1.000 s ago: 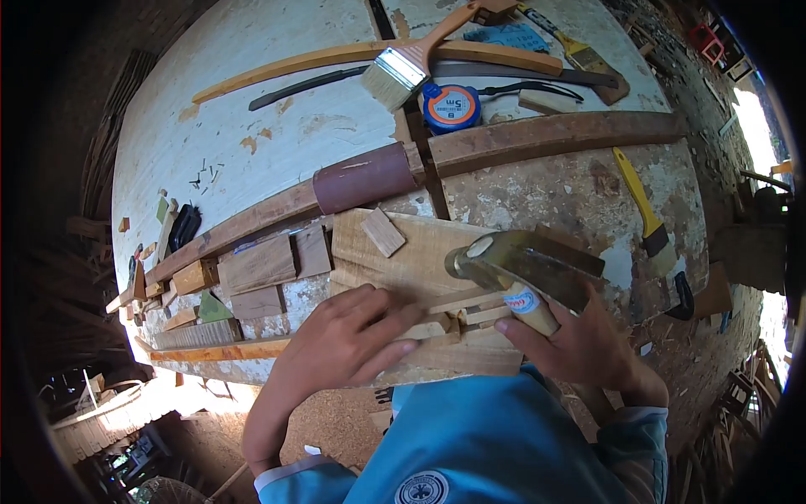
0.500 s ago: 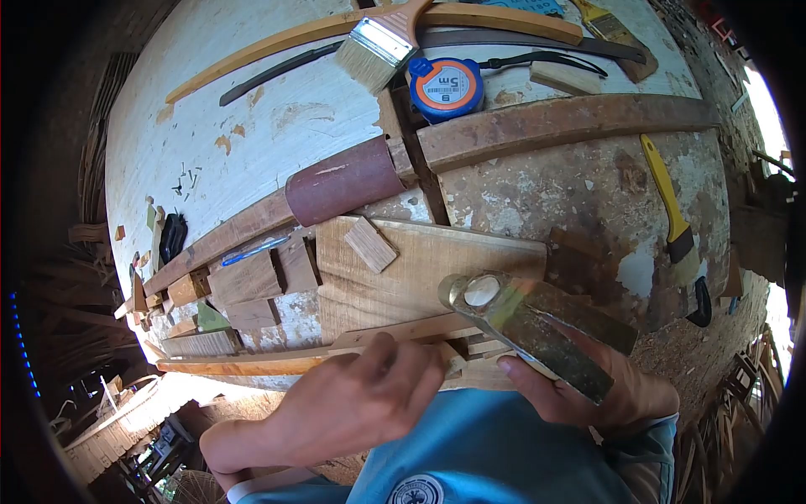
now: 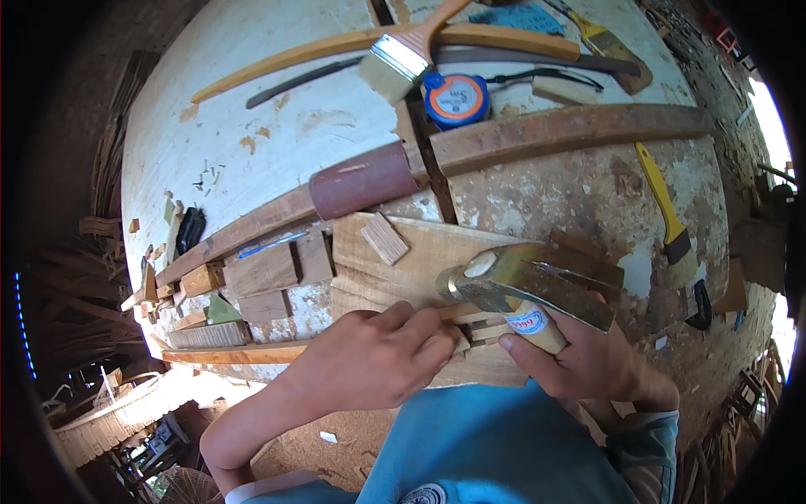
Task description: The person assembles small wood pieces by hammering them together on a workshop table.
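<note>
Two hands are at work at the near edge of the board (image 3: 411,252), which lies on the table (image 3: 277,126). We record the left hand (image 3: 369,361) palm down on thin wooden slats (image 3: 478,323) at that edge, its fingers close together and pressed flat; what lies beneath the palm is hidden. The right hand (image 3: 588,365) has its fingers wrapped round the handle of a hammer (image 3: 520,281), whose head hangs over the board's near right corner, above the slats. Most of the handle is covered by the grip, and the head masks where the slats meet. A white label on the handle carries red print that we cannot read with certainty. A small wooden square (image 3: 384,238) rests on the board. Just beyond the board lies a maroon roll (image 3: 365,179). Further beyond it, a tape measure (image 3: 453,98) shows "5m", upside down to us. Also beyond the board, a paintbrush (image 3: 395,67) has its handle cut off by the frame's top edge. Right of the board, a yellow-handled brush (image 3: 663,210) lies well apart.
</note>
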Demonstrator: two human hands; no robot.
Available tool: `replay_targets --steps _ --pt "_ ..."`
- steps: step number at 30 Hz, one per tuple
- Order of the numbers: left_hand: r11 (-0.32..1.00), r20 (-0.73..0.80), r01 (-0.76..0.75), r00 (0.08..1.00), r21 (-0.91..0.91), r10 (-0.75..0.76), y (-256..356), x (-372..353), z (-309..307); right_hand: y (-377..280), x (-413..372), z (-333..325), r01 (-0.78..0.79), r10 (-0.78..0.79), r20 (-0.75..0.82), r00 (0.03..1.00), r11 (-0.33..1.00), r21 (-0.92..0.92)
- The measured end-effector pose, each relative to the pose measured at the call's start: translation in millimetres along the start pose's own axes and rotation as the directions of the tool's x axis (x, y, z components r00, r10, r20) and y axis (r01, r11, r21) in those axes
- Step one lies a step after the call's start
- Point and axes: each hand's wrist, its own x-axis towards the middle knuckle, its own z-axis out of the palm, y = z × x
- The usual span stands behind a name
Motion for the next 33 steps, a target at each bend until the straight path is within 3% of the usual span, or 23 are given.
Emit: replay_targets --steps 3,5,9,11,17,24,33 --pt "0.997 -0.016 0.018 1.000 -0.076 -0.019 -7 -4 5 -2 3 -1 0.080 -0.082 -0.008 0.997 0.991 -0.103" --pt "0.975 0.027 0.063 0.998 -0.214 -0.059 -14 -12 10 -5 4 -1 0.042 -0.043 -0.021 0.999 0.998 -0.046" --pt "0.987 0.076 0.074 0.995 -0.143 -0.064 -12 -14 12 -8 0 3 -0.037 0.036 -0.066 0.997 0.999 -0.023" --pt "0.993 0.110 0.077 0.992 -0.092 -0.066 -12 -13 9 -7 2 3 0.014 -0.017 -0.097 0.995 0.999 -0.035" --pt "0.973 0.171 0.201 0.961 0.109 -0.218 9 -13 -4 -9 2 3 -0.044 0.046 -0.056 0.997 0.998 0.041" --pt "0.980 0.097 0.176 0.978 0.098 -0.185 7 -15 10 -5 5 3 0.089 -0.091 -0.105 0.990 0.996 -0.020" --pt "0.979 0.156 0.168 0.970 0.113 -0.184 4 -13 7 -1 3 4 0.071 -0.065 -0.085 0.994 0.995 0.068"
